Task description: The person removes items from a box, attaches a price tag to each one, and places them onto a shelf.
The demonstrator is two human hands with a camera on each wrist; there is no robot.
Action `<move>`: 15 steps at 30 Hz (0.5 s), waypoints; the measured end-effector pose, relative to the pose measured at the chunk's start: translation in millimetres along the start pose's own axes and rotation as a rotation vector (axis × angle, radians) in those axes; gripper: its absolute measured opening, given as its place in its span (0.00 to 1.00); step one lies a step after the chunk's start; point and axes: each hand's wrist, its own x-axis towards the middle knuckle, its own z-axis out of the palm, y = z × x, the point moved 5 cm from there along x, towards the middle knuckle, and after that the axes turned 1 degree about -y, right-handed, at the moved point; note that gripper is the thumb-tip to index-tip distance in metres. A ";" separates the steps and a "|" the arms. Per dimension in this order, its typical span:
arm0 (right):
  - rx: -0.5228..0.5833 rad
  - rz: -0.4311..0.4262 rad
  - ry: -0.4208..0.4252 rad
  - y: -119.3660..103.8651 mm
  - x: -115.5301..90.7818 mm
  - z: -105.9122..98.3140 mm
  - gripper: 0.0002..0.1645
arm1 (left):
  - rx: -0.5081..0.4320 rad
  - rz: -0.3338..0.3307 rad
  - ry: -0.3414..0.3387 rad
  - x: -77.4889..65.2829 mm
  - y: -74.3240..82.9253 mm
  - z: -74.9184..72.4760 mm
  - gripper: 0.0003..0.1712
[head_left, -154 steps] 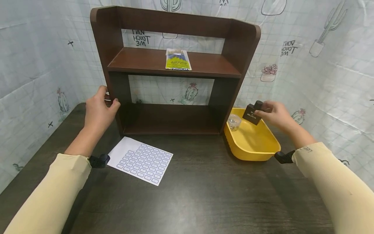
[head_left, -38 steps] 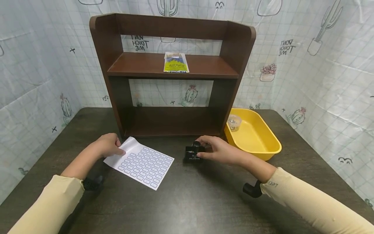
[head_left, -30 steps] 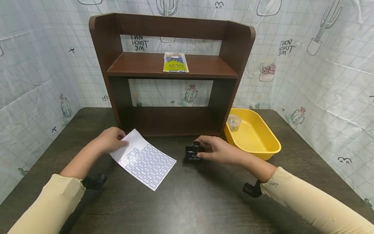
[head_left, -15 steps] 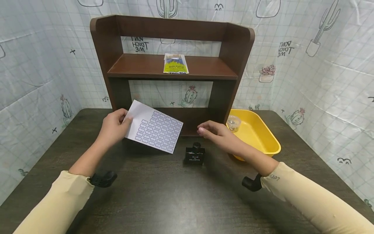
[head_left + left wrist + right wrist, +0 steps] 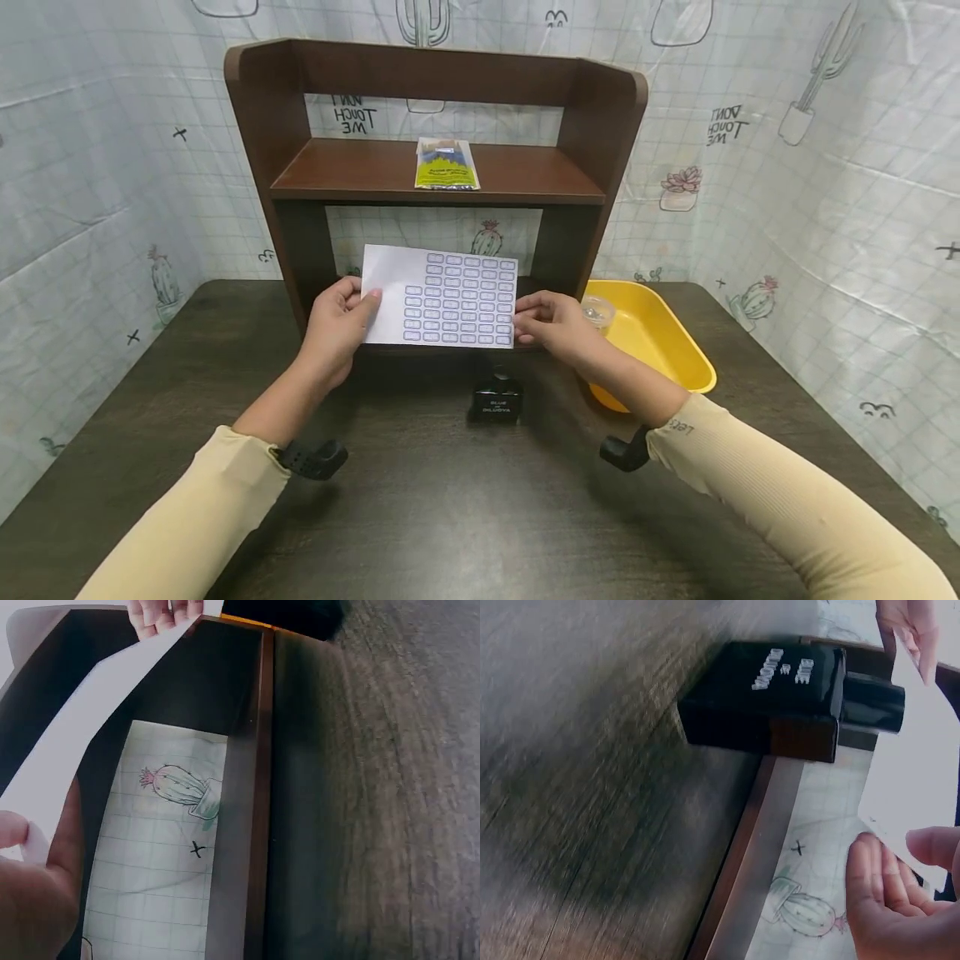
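Observation:
A white sheet of blue-bordered sticker labels [image 5: 461, 300], blank along its left part, is held up in front of the shelf. My left hand [image 5: 336, 329] pinches its left edge, thumb on the front. At the opposite edge, my right hand [image 5: 551, 325] holds the sheet between thumb and fingers. Below the sheet, a black perfume bottle [image 5: 497, 402] with a black cap stands upright on the dark table, touched by neither hand. The right wrist view shows this bottle [image 5: 757, 697] close up, with pale lettering on its front. In the left wrist view the sheet [image 5: 71, 742] appears nearly edge-on.
A dark brown two-tier shelf [image 5: 435, 71] stands at the back, with a yellow and blue packet [image 5: 447, 165] on its upper board. To its right is a yellow tray [image 5: 660, 333] holding a small clear tub [image 5: 597, 311], partly hidden by my right hand.
My right hand has brought the perfume bottle from the tray to the table and let go. My left hand has lifted the label sheet off the table, and the right now holds its other edge.

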 end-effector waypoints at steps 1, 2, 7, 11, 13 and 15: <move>0.003 0.004 0.017 1.1 0.9 -1.8 0.19 | -0.019 -0.021 -0.015 0.0 -1.1 1.5 0.20; -0.002 0.003 0.027 1.6 1.1 -3.6 0.18 | -0.037 -0.038 -0.032 -0.1 -1.9 2.7 0.21; -0.010 -0.008 0.036 1.5 1.7 -11.4 0.13 | -0.091 -0.083 -0.136 -0.3 -3.3 8.8 0.26; -0.014 -0.029 0.012 -0.6 0.5 -13.9 0.12 | -0.085 -0.115 -0.195 -1.1 -5.7 13.2 0.26; -0.010 -0.036 0.005 -1.3 -0.1 -13.7 0.12 | -0.091 -0.127 -0.211 -1.5 -7.5 15.0 0.25; -0.016 -0.041 0.015 -1.7 -0.6 -13.8 0.12 | -0.107 -0.128 -0.219 -2.3 -8.9 16.4 0.25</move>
